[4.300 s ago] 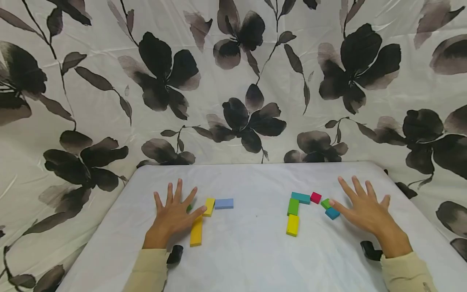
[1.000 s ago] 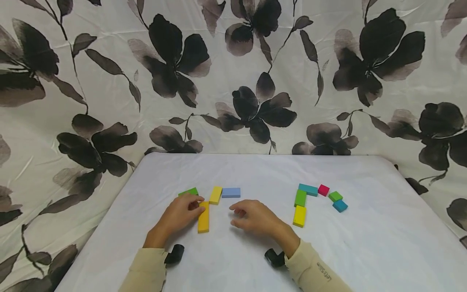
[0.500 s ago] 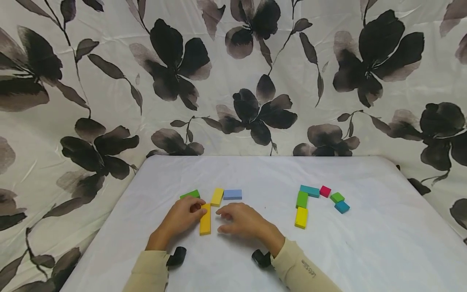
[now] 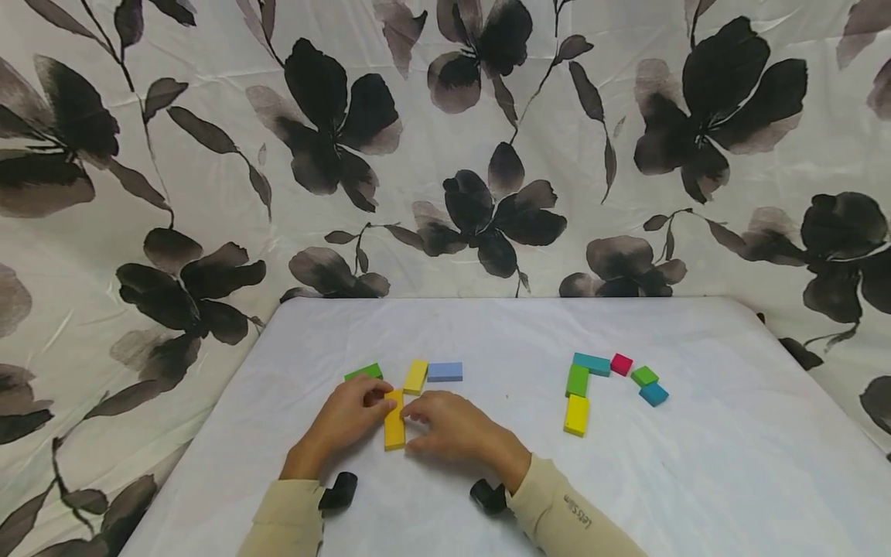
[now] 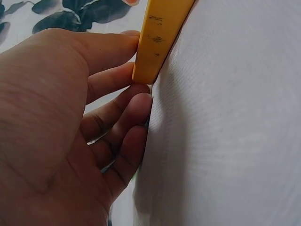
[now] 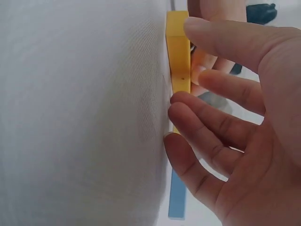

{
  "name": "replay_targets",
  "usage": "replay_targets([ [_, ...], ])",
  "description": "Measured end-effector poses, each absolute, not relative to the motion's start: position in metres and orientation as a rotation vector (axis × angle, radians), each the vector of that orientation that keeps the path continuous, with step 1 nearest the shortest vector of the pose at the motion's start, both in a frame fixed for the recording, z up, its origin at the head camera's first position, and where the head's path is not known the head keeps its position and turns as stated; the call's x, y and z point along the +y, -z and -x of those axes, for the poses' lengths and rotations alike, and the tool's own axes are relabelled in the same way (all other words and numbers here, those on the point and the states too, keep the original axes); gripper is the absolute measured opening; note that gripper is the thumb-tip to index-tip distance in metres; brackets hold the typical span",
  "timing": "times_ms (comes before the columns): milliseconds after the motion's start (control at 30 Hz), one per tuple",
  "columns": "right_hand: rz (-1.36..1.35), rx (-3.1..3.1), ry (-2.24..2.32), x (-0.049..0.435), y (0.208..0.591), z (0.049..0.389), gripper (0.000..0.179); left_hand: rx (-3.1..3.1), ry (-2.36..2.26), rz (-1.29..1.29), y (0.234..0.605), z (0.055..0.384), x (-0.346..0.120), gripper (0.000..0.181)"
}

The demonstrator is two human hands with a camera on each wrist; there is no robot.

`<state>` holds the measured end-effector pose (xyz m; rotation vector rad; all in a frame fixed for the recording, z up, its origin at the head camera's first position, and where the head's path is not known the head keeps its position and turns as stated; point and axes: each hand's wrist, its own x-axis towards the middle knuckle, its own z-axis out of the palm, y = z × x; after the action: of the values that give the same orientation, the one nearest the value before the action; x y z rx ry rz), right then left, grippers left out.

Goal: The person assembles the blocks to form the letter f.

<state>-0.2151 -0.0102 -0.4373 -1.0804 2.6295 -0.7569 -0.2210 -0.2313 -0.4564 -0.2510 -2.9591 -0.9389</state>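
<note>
A long orange-yellow block point(image 4: 394, 422) lies on the white tabletop between both hands. At its far left corner my left hand point(image 4: 348, 414) holds it with thumb and index finger; the left wrist view shows those fingertips against the block point(image 5: 162, 35), the other fingers curled loosely below. My right hand point(image 4: 452, 424) comes from the right with bent fingers, its fingertips right at the block's right side. In the right wrist view the thumb overlaps the block's end point(image 6: 177, 26). A shorter yellow block point(image 4: 415, 377), a light blue block point(image 4: 445, 372) and a partly hidden green block point(image 4: 365, 371) lie just beyond.
On the right side a bent row holds a teal block point(image 4: 592, 364), a green block point(image 4: 577, 381), a yellow block point(image 4: 575, 416), a red cube point(image 4: 622, 364), a small green block point(image 4: 644, 377) and a blue block point(image 4: 653, 394). A floral curtain point(image 4: 404, 255) hangs behind the table.
My right hand has come from the far right row over to the long yellow block. The left hand, spread flat earlier, has curled in to the block's far end. The blocks keep their arrangement.
</note>
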Motion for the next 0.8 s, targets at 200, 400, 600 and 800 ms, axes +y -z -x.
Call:
replay_targets([
  [200,1.108,2.664,0.702,-0.0123,0.4364,0.2113,0.041,-2.944,0.934,0.275,0.459,0.2211,-0.2326,0.024],
  [400,1.156,2.67,0.678,-0.0144,0.4363,0.2076,0.04,-2.95,0.926,0.278,0.4594,0.221,-0.2329,0.023],
  [600,1.176,2.707,0.646,-0.0156,0.439,0.2078,0.04,-2.949,0.924,0.278,0.4569,0.2205,-0.2295,0.024],
  [800,1.177,2.711,0.661,-0.016,0.4401,0.2071,0.04,-2.946,0.934,0.276,0.456,0.2192,-0.2286,0.023],
])
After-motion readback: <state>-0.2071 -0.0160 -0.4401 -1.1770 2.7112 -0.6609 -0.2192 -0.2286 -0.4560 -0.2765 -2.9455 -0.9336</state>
